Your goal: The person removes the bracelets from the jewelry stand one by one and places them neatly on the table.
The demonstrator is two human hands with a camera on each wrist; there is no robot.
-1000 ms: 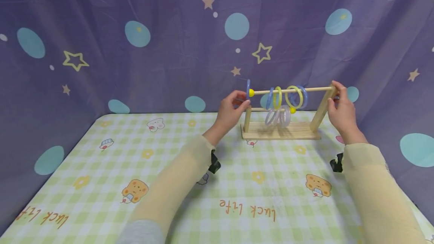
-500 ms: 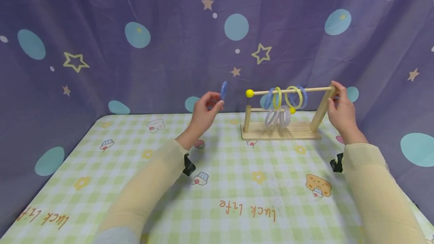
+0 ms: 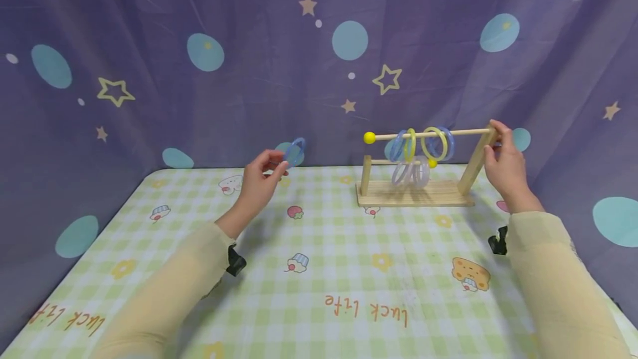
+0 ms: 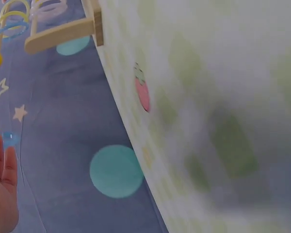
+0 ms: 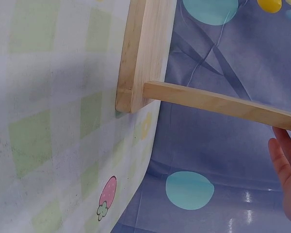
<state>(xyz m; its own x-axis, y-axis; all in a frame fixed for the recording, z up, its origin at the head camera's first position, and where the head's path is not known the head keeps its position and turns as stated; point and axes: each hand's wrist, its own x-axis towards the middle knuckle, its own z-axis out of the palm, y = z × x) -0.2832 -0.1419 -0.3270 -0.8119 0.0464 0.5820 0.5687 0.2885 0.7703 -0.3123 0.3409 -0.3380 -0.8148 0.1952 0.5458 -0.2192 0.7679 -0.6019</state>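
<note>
A translucent blue ring [image 3: 302, 147] is pinched between thumb and fingers of my left hand [image 3: 260, 181], raised above the table's back edge and well left of the wooden ring stand [image 3: 413, 197]. At the stand's right end, my right hand [image 3: 507, 168] grips the top of the tall post [image 3: 475, 166]. Blue rings and yellow rings [image 3: 411, 144] hang on the upper rod [image 3: 468, 132], which ends in a yellow ball [image 3: 369, 138]. Pale clear rings [image 3: 422, 172] hang on the lower rod. In the left wrist view the blue ring [image 4: 10, 139] is partly hidden behind the fingers.
A green-and-white checked cloth [image 3: 339, 248] with printed pictures covers the table. Behind it hangs a purple curtain [image 3: 269, 71] with stars and teal dots, close to the stand. The short left post [image 3: 366, 176] rises from the stand's base.
My left hand has drawn the blue ring off the upper rod's ball end and carried it left, slightly down; the ring has tilted. The right hand stays on the post.
</note>
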